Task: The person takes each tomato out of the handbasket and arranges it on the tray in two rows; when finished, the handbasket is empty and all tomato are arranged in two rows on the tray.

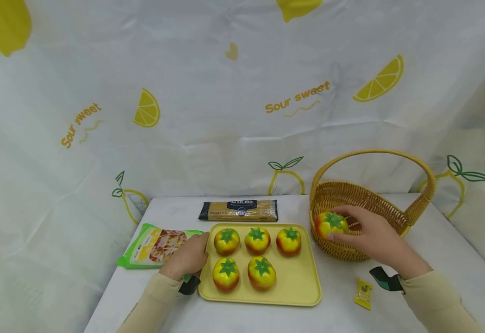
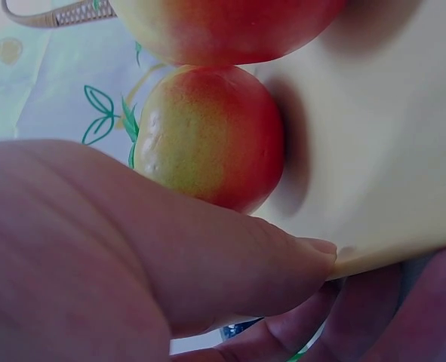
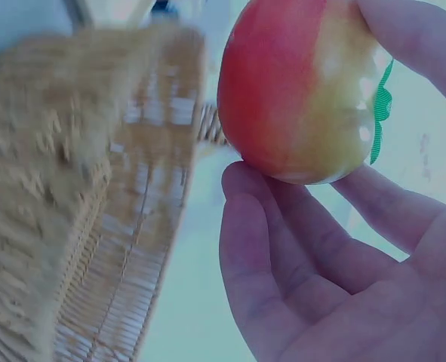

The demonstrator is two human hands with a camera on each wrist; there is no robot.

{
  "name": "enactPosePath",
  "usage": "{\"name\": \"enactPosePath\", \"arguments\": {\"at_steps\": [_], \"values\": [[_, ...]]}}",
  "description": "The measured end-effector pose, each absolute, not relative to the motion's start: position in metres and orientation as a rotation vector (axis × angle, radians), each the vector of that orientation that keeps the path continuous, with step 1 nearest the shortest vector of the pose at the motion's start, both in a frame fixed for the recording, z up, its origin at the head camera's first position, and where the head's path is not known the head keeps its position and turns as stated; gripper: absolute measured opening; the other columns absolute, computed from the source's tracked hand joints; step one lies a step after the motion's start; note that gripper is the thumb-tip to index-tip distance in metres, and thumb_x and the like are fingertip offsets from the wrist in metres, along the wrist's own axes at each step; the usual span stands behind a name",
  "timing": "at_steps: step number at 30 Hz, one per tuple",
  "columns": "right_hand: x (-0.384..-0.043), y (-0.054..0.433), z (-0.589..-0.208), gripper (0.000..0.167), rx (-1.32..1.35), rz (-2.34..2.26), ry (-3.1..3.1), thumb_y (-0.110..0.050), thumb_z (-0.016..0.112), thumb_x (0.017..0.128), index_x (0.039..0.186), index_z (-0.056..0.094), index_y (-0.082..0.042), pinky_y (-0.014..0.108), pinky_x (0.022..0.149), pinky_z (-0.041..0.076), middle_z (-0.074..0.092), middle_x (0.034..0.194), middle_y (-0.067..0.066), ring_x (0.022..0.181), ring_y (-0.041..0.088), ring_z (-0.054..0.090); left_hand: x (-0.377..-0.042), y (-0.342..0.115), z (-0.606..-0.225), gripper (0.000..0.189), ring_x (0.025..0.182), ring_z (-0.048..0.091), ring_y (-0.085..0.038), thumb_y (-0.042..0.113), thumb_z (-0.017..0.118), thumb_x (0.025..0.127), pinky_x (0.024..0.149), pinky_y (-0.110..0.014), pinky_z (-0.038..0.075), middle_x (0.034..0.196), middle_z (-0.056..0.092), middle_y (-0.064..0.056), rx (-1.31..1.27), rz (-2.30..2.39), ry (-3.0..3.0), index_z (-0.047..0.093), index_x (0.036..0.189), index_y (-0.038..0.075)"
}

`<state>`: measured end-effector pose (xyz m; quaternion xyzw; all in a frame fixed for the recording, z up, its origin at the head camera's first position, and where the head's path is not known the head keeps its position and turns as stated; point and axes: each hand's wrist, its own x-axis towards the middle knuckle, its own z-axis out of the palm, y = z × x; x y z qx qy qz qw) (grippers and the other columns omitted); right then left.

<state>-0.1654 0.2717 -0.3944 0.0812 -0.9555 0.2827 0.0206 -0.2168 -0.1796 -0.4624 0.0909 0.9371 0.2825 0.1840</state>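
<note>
My right hand (image 1: 369,233) holds a yellow-and-red tomato (image 1: 332,224) with a green star-shaped top, at the left side of the wicker basket (image 1: 338,194). In the right wrist view, the thumb and fingers grip this tomato (image 3: 298,90) beside the woven wall. With my left hand (image 1: 189,255) I pinch the left rim of a yellow tray (image 1: 294,282). The thumb (image 2: 260,256) lies over the rim in the left wrist view, fingers beneath. Several similar tomatoes sit on the tray in two rows, one of them a tomato (image 1: 261,273) in the front row.
A spaghetti pack (image 1: 242,212) lies behind the tray. To the left, a green-edged food packet (image 1: 155,245) is partly covered by my left hand. One small yellow wrapped packet (image 1: 363,293) lies right of the tray. The basket's tall handle (image 1: 376,151) arches over it; a lemon-print curtain hangs behind.
</note>
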Motion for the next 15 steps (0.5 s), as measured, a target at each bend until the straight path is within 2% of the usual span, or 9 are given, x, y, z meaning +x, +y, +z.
{"name": "enactPosePath", "arguments": {"at_steps": [2,5,9,11,15], "values": [[-0.159,0.264,-0.396,0.073,0.259,0.897,-2.948,-0.062,0.083,0.088,0.143,0.065,-0.017,0.055,0.094,0.063,0.071,0.133,0.011,0.113,0.031,0.07,-0.217,-0.179,-0.463,0.057,0.079,0.066,-0.021,0.0,0.054,0.106,0.06,-0.032,0.061,0.149,0.057,-0.029,0.259,0.817,2.627,0.042,0.162,-0.004],[-0.151,0.253,-0.401,0.072,0.287,0.921,-2.931,-0.064,0.083,0.087,0.141,0.067,-0.019,0.048,0.091,0.065,0.072,0.132,0.006,0.109,0.024,0.07,-0.217,-0.179,-0.463,0.057,0.08,0.065,-0.02,0.0,0.054,0.106,0.06,-0.032,0.06,0.148,0.057,-0.028,0.262,0.813,2.629,0.043,0.161,-0.005],[-0.142,0.238,-0.408,0.073,0.33,0.939,-2.932,-0.068,0.082,0.085,0.139,0.068,-0.02,0.036,0.087,0.064,0.072,0.132,-0.001,0.106,0.014,0.068,-0.22,-0.18,-0.463,0.054,0.094,0.067,-0.023,0.0,0.056,0.105,0.08,-0.041,0.064,0.144,0.061,-0.024,0.274,0.764,2.664,0.048,0.158,-0.003],[-0.137,0.23,-0.412,0.074,0.351,0.964,-2.94,-0.068,0.082,0.084,0.139,0.068,-0.02,0.035,0.089,0.064,0.072,0.134,-0.002,0.108,0.012,0.067,-0.22,-0.18,-0.464,0.053,0.102,0.065,-0.024,0.001,0.057,0.105,0.086,-0.042,0.063,0.144,0.062,-0.023,0.28,0.741,2.675,0.049,0.158,-0.003],[-0.132,0.218,-0.421,0.071,0.388,1.011,-2.967,-0.066,0.084,0.084,0.137,0.068,-0.021,0.036,0.092,0.063,0.071,0.135,-0.004,0.109,0.01,0.066,-0.221,-0.18,-0.465,0.054,0.102,0.066,-0.025,0.001,0.056,0.105,0.085,-0.041,0.063,0.144,0.062,-0.023,0.287,0.746,2.672,0.049,0.158,-0.003]]}}
